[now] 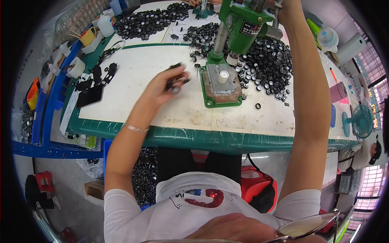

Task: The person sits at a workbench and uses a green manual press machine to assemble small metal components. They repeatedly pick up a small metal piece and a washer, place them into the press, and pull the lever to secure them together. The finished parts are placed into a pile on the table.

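Note:
My left hand (161, 84) is over the white board left of the press base, closed around small black wheels (175, 89); motion smears them, and their number cannot be made out. My right arm reaches up to the top edge, where my right hand (288, 11) is closed on the metal lever (277, 13) of a green hand press (243, 34). Beneath the press ram, a white round holder (223, 76) stands on the metal plate of the green-edged base (221, 104). A wheel on a thin metal axle (197, 68) lies between my left hand and the base.
Heaps of black wheels lie right of the press (265, 60) and at the far left (150, 22). A loose black ring (258, 106) lies near the base. A dark phone (90, 96) rests at the left, below black plastic parts (110, 73). Another person's hands (194, 2) show at the far edge.

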{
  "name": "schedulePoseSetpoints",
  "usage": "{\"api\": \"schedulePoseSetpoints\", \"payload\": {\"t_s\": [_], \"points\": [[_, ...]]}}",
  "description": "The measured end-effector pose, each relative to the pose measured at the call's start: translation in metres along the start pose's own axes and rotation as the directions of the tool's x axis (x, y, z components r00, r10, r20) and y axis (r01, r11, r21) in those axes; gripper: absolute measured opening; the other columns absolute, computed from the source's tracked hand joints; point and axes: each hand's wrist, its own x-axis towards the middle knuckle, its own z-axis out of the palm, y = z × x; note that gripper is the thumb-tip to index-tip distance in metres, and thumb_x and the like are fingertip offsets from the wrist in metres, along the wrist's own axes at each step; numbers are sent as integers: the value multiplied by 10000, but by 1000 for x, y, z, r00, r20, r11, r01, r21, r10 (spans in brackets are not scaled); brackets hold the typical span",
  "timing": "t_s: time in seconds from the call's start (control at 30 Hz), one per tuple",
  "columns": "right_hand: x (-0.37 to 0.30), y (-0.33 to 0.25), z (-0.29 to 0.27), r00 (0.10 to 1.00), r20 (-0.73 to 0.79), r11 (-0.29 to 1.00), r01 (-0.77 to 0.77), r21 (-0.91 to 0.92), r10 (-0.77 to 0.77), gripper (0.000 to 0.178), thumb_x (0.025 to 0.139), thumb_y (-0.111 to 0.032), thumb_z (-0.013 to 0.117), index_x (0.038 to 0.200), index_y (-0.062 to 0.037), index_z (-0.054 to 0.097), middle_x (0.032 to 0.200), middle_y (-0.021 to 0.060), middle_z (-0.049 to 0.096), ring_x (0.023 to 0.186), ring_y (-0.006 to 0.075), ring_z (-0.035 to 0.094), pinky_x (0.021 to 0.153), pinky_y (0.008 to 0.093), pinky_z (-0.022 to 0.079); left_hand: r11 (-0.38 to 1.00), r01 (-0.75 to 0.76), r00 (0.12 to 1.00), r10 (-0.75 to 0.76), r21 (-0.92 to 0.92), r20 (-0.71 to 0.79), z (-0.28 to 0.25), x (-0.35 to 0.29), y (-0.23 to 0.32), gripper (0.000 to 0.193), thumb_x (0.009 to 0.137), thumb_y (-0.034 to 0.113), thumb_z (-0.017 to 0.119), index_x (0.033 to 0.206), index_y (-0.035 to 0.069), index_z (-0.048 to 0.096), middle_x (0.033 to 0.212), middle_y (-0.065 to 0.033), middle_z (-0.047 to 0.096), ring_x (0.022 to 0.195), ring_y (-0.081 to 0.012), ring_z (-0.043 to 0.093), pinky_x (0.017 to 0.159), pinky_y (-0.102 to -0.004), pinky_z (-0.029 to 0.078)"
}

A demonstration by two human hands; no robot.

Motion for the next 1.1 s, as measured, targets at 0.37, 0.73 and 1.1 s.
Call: {"api": "schedulePoseSetpoints", "payload": {"t_s": [0.37,0.73,1.1], "points": [[-140,15,-29,927,-374,893,-177,-414,10,374,918,-348,575,1099,-24,615,934,24,580,741,88,565,587,219,436,-79,521,845,-92,850,-526,-175,-246,29,392,727,179,788,1044,8,634,840,-98,690,610,-128,632,492,-241,473],[-301,73,-33,938,-273,609,-345,-714,212,185,873,-189,639,986,-43,630,900,12,613,796,99,555,697,256,439,343,27,999,-48,939,-12,-61,-127,59,292,845,221,683,1060,24,667,952,-52,690,823,-103,616,675,-237,496],[-319,66,-2,986,-36,495,-114,-861,164,260,761,-90,711,997,-22,625,1040,129,554,964,277,553,841,347,447,85,-163,800,595,983,81,-90,148,61,914,737,531,717,1377,-37,395,1364,-226,467,1269,-312,456,1058,-370,345]]}}
